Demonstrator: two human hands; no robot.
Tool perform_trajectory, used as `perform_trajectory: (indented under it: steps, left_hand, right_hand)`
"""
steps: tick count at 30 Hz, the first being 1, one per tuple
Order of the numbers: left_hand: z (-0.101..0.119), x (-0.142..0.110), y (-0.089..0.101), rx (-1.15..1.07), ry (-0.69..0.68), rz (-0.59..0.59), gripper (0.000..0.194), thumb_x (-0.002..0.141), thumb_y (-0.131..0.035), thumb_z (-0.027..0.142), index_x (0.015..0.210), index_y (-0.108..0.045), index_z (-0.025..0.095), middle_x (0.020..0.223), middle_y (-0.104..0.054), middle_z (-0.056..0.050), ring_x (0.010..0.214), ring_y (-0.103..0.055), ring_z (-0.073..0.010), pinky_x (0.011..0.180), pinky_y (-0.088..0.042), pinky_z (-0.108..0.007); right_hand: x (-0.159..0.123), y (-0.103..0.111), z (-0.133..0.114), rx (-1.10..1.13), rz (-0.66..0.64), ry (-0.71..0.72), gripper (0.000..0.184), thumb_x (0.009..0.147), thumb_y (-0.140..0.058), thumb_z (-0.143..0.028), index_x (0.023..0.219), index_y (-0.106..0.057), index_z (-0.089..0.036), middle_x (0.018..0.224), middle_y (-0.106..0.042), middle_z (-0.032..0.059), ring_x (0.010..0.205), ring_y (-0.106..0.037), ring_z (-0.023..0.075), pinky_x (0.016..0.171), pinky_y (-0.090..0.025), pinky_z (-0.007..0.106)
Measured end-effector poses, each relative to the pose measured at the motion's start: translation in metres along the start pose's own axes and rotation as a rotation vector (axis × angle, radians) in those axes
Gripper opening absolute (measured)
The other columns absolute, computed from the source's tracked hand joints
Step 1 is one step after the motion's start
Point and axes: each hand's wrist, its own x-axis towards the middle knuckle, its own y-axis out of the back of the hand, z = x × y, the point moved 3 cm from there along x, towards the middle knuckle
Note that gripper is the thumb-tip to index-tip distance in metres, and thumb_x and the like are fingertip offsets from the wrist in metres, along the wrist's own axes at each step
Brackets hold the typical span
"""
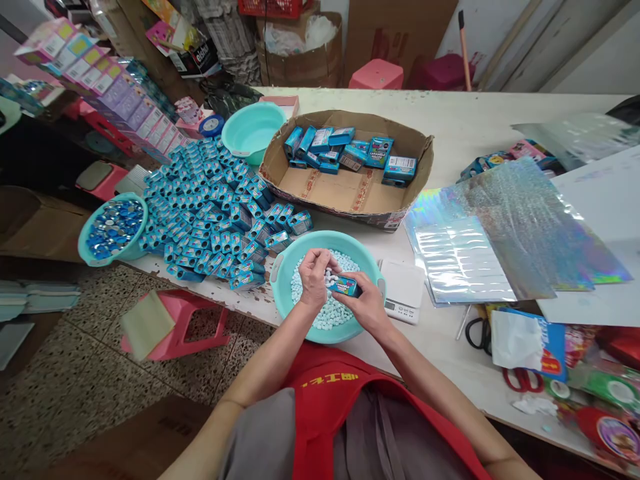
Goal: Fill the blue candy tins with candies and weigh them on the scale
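Note:
Both hands hover over a teal basin (pixel 285 267) filled with small pale candies (pixel 330 317). My right hand (pixel 367 303) grips a small blue candy box (pixel 345 287) lying sideways. My left hand (pixel 314 277) is closed in a pinch at the box's open left end, with white candies between its fingers. A large heap of identical blue boxes (pixel 210 213) lies on the table to the left. More blue boxes (pixel 345 150) sit in an open cardboard tray (pixel 350 193) behind the basin.
A small white scale (pixel 403 290) stands right of the basin. Holographic sheets (pixel 505 233), scissors (pixel 480 333) and tape rolls lie at the right. A teal bowl of blue-silver pieces (pixel 113 230) sits at the table's left edge, an empty teal bowl (pixel 253 130) behind the heap. Pink stools stand on the floor.

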Motion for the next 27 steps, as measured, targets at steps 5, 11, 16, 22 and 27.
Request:
perform_trajectory:
  steps: [5, 11, 16, 22, 27]
  left_hand:
    - [0.0, 0.002, 0.0, 0.002, 0.019, -0.036, 0.024, 0.077, -0.06, 0.04, 0.072, -0.052, 0.018, 0.06, -0.055, 0.003, 0.05, -0.057, -0.0096, 0.052, -0.046, -0.022]
    - [-0.002, 0.005, -0.005, 0.061, 0.02, -0.098, 0.026, 0.078, -0.059, 0.043, 0.073, -0.053, 0.019, 0.06, -0.057, 0.002, 0.051, -0.056, -0.01, 0.052, -0.046, -0.023]
    - [0.006, 0.004, -0.009, 0.062, 0.017, -0.124, 0.024, 0.079, -0.057, 0.041, 0.073, -0.053, 0.019, 0.06, -0.057, 0.002, 0.05, -0.056, -0.0105, 0.051, -0.045, -0.023]
    - [0.018, -0.002, -0.022, 0.182, -0.039, -0.275, 0.023, 0.081, -0.058, 0.04, 0.072, -0.056, 0.019, 0.061, -0.058, 0.001, 0.054, -0.057, -0.011, 0.058, -0.049, -0.025]
    - [0.03, 0.01, -0.018, 0.056, -0.016, -0.16, 0.024, 0.079, -0.058, 0.041, 0.07, -0.053, 0.019, 0.056, -0.053, 0.003, 0.044, -0.05, -0.0085, 0.046, -0.039, -0.021]
  right_hand:
    - [0.001, 0.001, -0.001, 0.026, 0.005, -0.008, 0.034, 0.066, -0.075, -0.035, 0.096, -0.067, -0.023, 0.092, -0.064, 0.0036, 0.09, -0.059, 0.0229, 0.083, -0.046, 0.039]
    - [0.004, 0.002, 0.001, 0.066, 0.031, -0.004, 0.036, 0.066, -0.075, -0.031, 0.1, -0.067, -0.024, 0.094, -0.064, 0.0035, 0.092, -0.059, 0.0226, 0.085, -0.046, 0.039]
    - [0.005, 0.004, -0.002, 0.096, 0.034, -0.02, 0.034, 0.065, -0.075, -0.029, 0.097, -0.067, -0.024, 0.094, -0.064, 0.0034, 0.092, -0.06, 0.0225, 0.085, -0.046, 0.039]
    - [0.008, 0.002, -0.008, 0.148, 0.034, -0.04, 0.029, 0.066, -0.075, -0.034, 0.091, -0.066, -0.022, 0.092, -0.063, 0.0027, 0.088, -0.06, 0.0215, 0.081, -0.047, 0.036]
    - [0.009, 0.005, 0.005, 0.192, 0.045, -0.065, 0.039, 0.064, -0.077, -0.038, 0.099, -0.067, -0.024, 0.096, -0.063, 0.003, 0.093, -0.059, 0.0218, 0.085, -0.046, 0.037]
